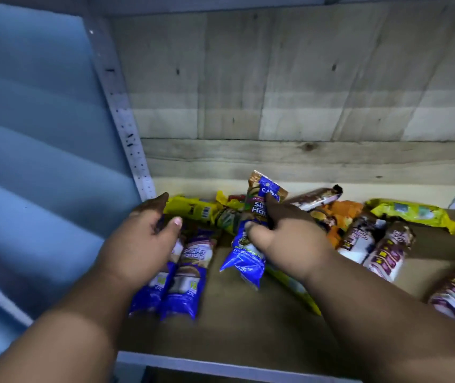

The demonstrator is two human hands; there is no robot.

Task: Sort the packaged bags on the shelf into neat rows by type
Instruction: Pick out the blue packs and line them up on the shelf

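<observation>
Blue packet (251, 239): pinched upright in right hand (284, 239), thumb in front, fingers behind. Left hand (143, 241): fingers spread open over two blue packets (182, 275) on shelf (248, 322).

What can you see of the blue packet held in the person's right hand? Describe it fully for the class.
The blue packet is a long, narrow pouch of glossy, crinkled plastic film. Its lower end is blue with small print; its upper end shows brown and gold, with partly covered white lettering. It is tilted, upper end raised towards the back of the shelf, lower end near the boards. The right hand grips its middle, thumb in front and a finger along the upper part. Two similar packets lie apart to its left.
</observation>
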